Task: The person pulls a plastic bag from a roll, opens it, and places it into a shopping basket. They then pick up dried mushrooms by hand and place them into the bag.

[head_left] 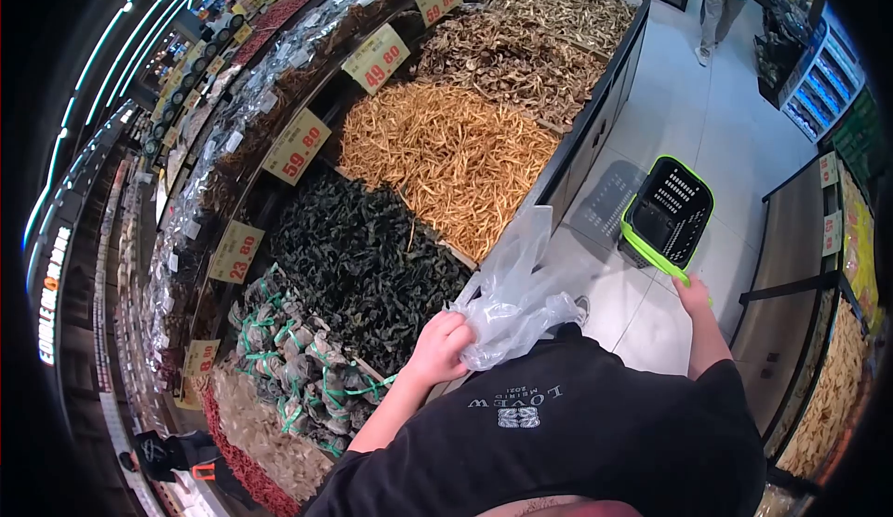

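Observation:
My left hand (442, 345) is closed around a clear plastic bag (516, 298), which hangs crumpled in front of my shirt at the edge of the dried-goods bins. In my right hand (693, 295) is the bright green handle of a black shopping basket (668, 214). No goods show inside the basket, which hangs over the floor to my right. Nearest the bag are a bin of dark, curled dried food (358, 242) and a bin of orange-yellow dried strips (446, 154).
Brown dried pieces (512, 56) fill the farther bins. Price signs (296, 147) line the display's back edge. Bundles tied with green string (298, 359) lie at the near left. Another display (819, 405) borders the tiled aisle (707, 126); a person (726, 5) walks at the far end.

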A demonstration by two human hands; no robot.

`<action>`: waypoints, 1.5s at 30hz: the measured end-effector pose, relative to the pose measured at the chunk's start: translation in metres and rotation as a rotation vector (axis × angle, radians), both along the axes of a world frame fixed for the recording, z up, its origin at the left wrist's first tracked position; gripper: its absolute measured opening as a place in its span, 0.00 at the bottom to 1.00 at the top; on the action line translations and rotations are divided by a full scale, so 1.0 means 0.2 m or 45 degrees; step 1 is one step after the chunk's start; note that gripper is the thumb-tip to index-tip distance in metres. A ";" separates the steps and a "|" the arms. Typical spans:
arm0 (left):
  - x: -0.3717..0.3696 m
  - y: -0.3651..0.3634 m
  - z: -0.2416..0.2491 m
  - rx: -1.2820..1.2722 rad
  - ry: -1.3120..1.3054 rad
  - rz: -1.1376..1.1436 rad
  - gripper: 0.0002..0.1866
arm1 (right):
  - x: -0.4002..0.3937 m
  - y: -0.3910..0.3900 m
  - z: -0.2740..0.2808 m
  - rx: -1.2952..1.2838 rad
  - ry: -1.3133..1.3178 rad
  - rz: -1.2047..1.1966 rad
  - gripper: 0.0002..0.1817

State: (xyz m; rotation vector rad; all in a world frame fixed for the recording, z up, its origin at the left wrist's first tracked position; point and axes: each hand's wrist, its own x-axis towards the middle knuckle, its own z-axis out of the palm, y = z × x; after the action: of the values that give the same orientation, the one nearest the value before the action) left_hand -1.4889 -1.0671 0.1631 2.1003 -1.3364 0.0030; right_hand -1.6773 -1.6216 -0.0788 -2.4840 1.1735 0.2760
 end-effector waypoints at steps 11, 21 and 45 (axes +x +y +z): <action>0.41 -0.86 0.08 0.075 -0.149 -0.125 0.16 | 0.09 -0.40 -0.15 0.018 0.015 0.110 0.35; 0.66 -1.21 -0.02 0.049 -0.058 -0.183 0.15 | 0.36 -0.81 -0.31 0.215 0.159 -0.019 0.38; 1.45 -2.14 -0.10 0.101 0.010 -0.230 0.18 | 0.90 -1.39 -0.28 0.385 0.674 0.217 0.28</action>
State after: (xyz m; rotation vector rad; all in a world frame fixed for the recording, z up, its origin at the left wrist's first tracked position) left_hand -1.1995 -1.4952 0.1440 2.0344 -1.5399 -0.1362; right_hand -1.4973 -1.8988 -0.1356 -2.3019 1.0016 1.1249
